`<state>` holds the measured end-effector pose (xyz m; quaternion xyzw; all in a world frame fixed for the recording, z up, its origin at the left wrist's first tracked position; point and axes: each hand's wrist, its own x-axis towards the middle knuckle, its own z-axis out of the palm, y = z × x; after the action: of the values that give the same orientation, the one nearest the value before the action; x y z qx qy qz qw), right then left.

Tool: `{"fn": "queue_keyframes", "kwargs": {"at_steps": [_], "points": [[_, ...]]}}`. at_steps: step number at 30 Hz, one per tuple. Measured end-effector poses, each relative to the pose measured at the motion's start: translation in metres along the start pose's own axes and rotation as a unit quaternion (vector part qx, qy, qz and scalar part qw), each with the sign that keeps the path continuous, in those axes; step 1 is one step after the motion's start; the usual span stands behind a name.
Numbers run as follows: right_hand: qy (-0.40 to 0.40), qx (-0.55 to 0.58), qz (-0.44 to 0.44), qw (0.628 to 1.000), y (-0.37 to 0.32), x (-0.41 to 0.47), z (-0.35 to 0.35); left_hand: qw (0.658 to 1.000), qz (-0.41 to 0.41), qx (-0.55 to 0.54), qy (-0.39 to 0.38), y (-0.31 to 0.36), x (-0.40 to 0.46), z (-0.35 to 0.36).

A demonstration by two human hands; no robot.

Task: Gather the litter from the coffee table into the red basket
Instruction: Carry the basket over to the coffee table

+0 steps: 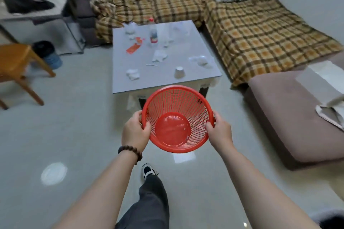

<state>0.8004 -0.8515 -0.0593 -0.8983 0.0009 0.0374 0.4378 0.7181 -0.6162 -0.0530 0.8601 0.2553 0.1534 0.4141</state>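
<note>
I hold the red basket (176, 119) in front of me above the floor, its open mouth facing me and nothing inside. My left hand (135, 132) grips its left rim and my right hand (218, 130) grips its right rim. Just beyond it stands the grey coffee table (167, 82). On the table lie crumpled tissues (133, 74), a white tissue (159, 55), a red wrapper (133, 48), a clear plastic bottle with a red cap (153, 32), an overturned paper cup (179, 72), a clear plastic bag (201, 61) and a thin stick (151, 65).
A sofa under a plaid blanket (251, 29) wraps the far and right sides of the table. A brown ottoman (290, 117) sits at the right. A wooden chair (16, 67) and a dark bin (47, 54) stand at the left. My leg and shoe (148, 171) are on the pale floor.
</note>
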Motion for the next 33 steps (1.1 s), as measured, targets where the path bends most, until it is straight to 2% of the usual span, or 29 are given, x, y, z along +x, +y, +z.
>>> {"fn": "queue_keyframes", "kwargs": {"at_steps": [6, 11, 16, 23, 33], "points": [[-0.043, -0.013, -0.048, 0.998, -0.071, 0.092, 0.081, 0.998, -0.057, -0.002, 0.041, -0.041, 0.102, -0.027], [-0.046, 0.019, -0.042, 0.998, -0.139, 0.158, 0.140, 0.996, -0.071, 0.016, 0.057, -0.052, 0.200, -0.061], [-0.063, 0.044, -0.039, 0.996, -0.188, 0.209, 0.184, 0.994, -0.088, -0.012, 0.070, -0.065, 0.268, -0.090], [-0.106, 0.033, -0.052, 0.992, -0.233, 0.268, 0.238, 0.983, -0.136, -0.066, 0.103, -0.083, 0.332, -0.099], [-0.191, 0.048, -0.045, 0.979, -0.264, 0.368, 0.329, 0.968, -0.195, -0.063, 0.145, -0.121, 0.435, -0.096]]}}
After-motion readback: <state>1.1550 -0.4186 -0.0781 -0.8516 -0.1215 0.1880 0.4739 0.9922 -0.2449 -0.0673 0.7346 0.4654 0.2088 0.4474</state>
